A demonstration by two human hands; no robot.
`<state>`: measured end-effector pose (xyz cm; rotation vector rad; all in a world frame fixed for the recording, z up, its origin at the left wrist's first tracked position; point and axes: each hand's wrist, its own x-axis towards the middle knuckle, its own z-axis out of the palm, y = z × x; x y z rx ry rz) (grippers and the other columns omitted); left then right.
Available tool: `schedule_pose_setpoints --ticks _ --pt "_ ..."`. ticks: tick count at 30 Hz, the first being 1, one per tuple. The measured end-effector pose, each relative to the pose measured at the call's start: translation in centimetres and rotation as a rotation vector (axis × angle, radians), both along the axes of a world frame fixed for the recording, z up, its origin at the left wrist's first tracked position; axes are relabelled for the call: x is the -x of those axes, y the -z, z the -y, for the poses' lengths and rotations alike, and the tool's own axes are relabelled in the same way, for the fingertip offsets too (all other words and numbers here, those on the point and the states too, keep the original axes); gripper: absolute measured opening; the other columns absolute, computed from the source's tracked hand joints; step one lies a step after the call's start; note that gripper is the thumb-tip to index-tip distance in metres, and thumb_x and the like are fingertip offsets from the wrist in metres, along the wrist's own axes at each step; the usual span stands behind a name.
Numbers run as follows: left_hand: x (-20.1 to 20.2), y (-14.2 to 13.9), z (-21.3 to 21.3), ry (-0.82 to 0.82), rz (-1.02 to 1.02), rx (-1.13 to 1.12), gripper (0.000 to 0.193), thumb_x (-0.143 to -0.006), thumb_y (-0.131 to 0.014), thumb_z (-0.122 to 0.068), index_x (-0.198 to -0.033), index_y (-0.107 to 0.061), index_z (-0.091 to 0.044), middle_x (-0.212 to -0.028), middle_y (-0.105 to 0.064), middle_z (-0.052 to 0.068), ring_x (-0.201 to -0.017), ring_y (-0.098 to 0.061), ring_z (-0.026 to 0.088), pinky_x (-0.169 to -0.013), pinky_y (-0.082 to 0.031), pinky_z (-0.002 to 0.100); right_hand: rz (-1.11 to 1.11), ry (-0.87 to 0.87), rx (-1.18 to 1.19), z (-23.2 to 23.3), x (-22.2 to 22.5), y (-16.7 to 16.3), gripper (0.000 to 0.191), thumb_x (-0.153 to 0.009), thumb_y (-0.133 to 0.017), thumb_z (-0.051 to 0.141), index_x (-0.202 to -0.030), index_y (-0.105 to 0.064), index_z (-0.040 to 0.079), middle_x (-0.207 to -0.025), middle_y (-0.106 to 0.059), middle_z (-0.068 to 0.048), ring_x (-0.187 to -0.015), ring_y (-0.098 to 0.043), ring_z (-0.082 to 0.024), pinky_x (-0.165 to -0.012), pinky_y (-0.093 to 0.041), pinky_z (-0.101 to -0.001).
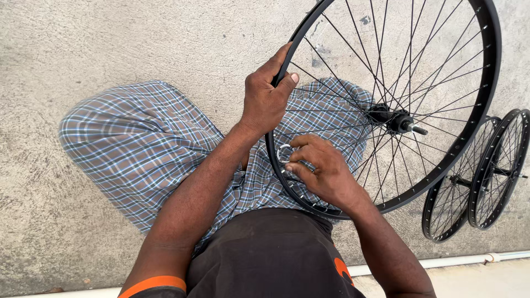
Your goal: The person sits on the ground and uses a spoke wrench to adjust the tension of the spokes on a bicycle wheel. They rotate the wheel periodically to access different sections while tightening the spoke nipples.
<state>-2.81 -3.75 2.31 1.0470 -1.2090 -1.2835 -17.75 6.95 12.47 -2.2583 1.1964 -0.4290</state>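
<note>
So the big thing here was the black bicycle wheel [386, 105], bare rim with thin spokes, no tyre on it. It stood tilted across the person's lap, over the checked trousers [138, 149], and reached up and away to the right of both hands. Its upper edge ran out of the top of the shot, so part of the rim was cut off.

The left hand [265, 99] was closed around the rim on its near left side, thumb hooked over the outer edge and fingers wrapped round the inside. The right hand [323, 171] sat just below it, lower on the same stretch of rim, fingers curled and pinched on a small silver spoke wrench [284, 153] pressed right up against the inside of the rim. The fingers hid most of that tool, so only a shiny ring-shaped bit showed, and I couldn't tell which spoke end it sat on.

The hub [395, 118] with its axle stub was well off to the right of both hands, in the middle of the spokes.

Further right again, two smaller black wheels [475, 182] stood side by side on the concrete floor [83, 49], the outer one clipped by the frame edge.
</note>
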Motion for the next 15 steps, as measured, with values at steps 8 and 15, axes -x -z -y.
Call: schedule_pose_setpoints --ticks 8,15 --pt "-0.4 0.1 -0.1 0.006 -0.025 -0.003 0.056 -0.105 -0.065 -0.013 -0.157 -0.046 -0.004 -0.074 -0.053 -0.005 -0.06 -0.047 0.002 -0.05 -0.042 0.022 -0.492 0.093 -0.057 0.4 -2.0 0.9 0.035 -0.077 -0.076 0.003 -0.111 -0.066 0.008 -0.083 -0.064 -0.006 -0.073 -0.065 -0.024 -0.069 -0.048 -0.0473" --pt "0.1 0.3 0.2 0.009 -0.012 0.053 0.056 -0.107 -0.066 -0.016 -0.157 -0.046 -0.003 -0.073 -0.052 -0.004 -0.061 -0.048 0.002 -0.052 -0.043 0.023 -0.29 0.192 -0.035 0.2 -1.1 -0.7 0.038 -0.083 -0.072 0.005 -0.12 -0.064 0.003 -0.094 -0.063 -0.01 -0.079 -0.061 -0.026 -0.072 -0.044 -0.0421"
